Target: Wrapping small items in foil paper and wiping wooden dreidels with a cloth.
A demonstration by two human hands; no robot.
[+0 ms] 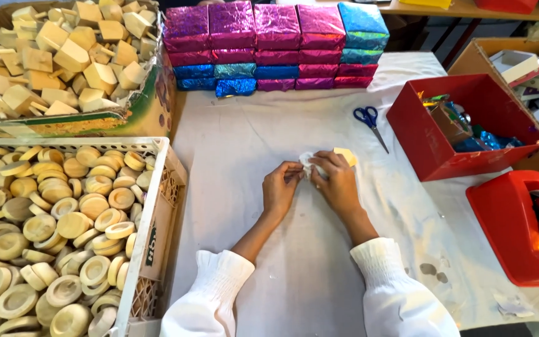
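Both hands, left hand point(280, 187) and right hand point(338, 181), pinch a white wad point(307, 161).

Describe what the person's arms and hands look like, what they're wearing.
Both arms wear loose white long sleeves with gathered, elasticated cuffs, pushed partway up the forearms. The left sleeve and right sleeve match. The left hand and right hand are bare: no gloves, and no rings or watch visible.

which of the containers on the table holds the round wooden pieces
The white slatted crate at the near left; the cardboard box behind it holds blocky wooden pieces, and the red box holds foil scraps.
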